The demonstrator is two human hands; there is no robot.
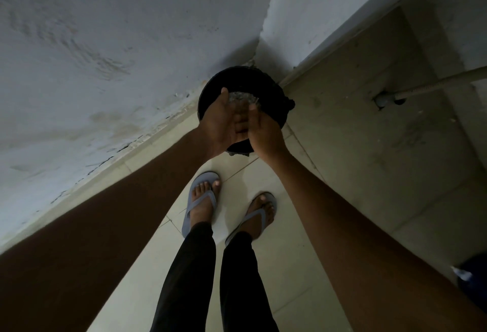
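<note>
A black bucket stands on the floor, pushed into the corner where two pale walls meet. The left hand and the right hand hang together right above the bucket's mouth, covering its near rim. They form one shallow cup. The left palm faces inward with its thumb raised and its fingers nearly straight. The right hand lies against it from the other side, its fingers overlapping the left ones. Neither hand is clenched; both are loosely cupped and mostly open.

A small grey, glinting clump lies at the fingertips, carried between the two hands over the middle of the bucket. What it is made of cannot be told in the dim light. How much of the clump the fingers wrap also cannot be told.

The stained wall runs away from the bucket on its left side. Near the bucket, between it and the camera, are two feet in grey sandals, the left sandal closer to the bucket than the right sandal. Black trouser legs lead down to them. To the right of the bucket, a little apart, a drain sits in the floor. A hose runs from the drain toward the right edge. Far from the bucket, at the lower right, a dark blue shape shows only in part.
</note>
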